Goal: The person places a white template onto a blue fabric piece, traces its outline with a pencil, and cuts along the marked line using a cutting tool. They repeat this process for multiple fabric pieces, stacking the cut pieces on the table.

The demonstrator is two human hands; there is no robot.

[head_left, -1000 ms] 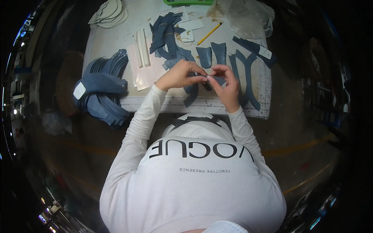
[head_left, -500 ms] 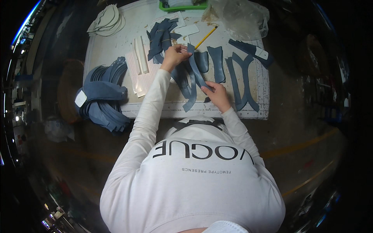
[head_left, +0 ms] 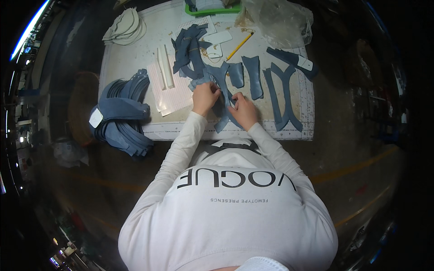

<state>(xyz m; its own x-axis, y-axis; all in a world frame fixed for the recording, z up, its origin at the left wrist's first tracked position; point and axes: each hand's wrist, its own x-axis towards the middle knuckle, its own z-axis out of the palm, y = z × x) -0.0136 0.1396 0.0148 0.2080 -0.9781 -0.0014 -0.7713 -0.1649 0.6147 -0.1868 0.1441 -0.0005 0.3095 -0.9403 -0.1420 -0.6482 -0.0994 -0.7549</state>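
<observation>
Slim, curved blue-grey leather pieces (head_left: 221, 71) lie in front of me, their upper ends spread like a Y. My left hand (head_left: 206, 96) is closed at the left edge of these pieces, fingertips drawn together on a strip. Just right of it, my right hand (head_left: 244, 111) pinches the right edge of the same pieces between thumb and forefinger. Between and below the hands, the lower ends (head_left: 223, 124) fan out near the table's front edge. My fingers partly hide where the strips meet.
Beyond the hands sits a tied bundle of blue-grey pieces (head_left: 190, 50), with a yellow pencil (head_left: 240, 46) to its right. Similar cut pieces (head_left: 285, 92) lie at right. A big stack (head_left: 120, 110) overhangs the left edge. A clear plastic bag (head_left: 285, 22) and green tray (head_left: 212, 12) stand at the back.
My left hand has come down toward me from the strip's upper end. My right hand has shifted slightly left. The raised strip now lies lower, against the other pieces.
</observation>
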